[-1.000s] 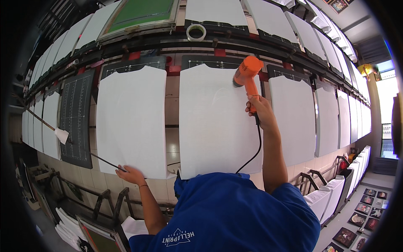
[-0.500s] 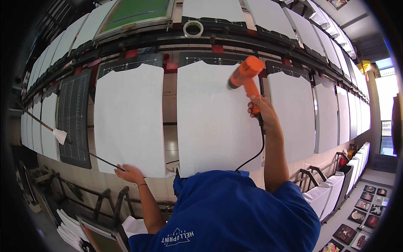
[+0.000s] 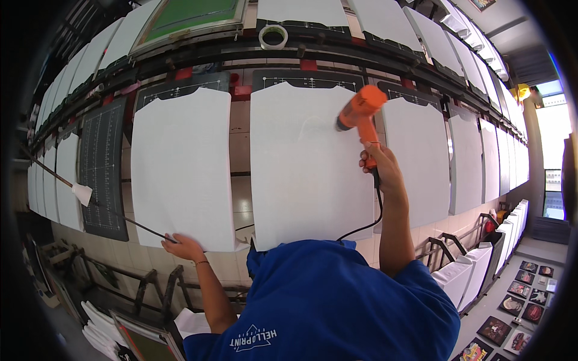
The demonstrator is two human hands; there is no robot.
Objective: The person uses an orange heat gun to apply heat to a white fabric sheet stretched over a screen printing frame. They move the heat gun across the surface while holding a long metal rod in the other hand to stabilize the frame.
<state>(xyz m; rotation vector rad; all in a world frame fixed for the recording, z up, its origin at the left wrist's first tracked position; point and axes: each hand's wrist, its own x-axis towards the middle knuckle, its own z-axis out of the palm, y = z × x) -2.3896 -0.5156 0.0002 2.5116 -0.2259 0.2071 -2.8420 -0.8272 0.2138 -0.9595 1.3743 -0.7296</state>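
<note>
My right hand (image 3: 383, 165) is wrapped round the handle of an orange heat gun (image 3: 365, 107). Its dark nozzle points down and left, above the upper right part of a white T-shirt (image 3: 304, 180) stretched over a black board. A faint curved shiny mark shows on that shirt near the nozzle. The gun's black cord hangs from the grip and runs toward my body. Lower left, my left hand (image 3: 183, 248) has its fingers closed round a thin black cable (image 3: 141, 225), by the lower edge of another white T-shirt (image 3: 180, 168).
More shirt-covered boards stand in rows on both sides and across a dark rail. A bare black board (image 3: 102, 171) is on the left. On the far rail rests a roll of tape (image 3: 273, 37), near a green framed screen (image 3: 189, 18). A white cone-shaped piece (image 3: 82, 194) hangs on the cable.
The heat gun has moved a little to the right and down over the shirt. My left hand still holds the cable, and the whole view has shifted slightly.
</note>
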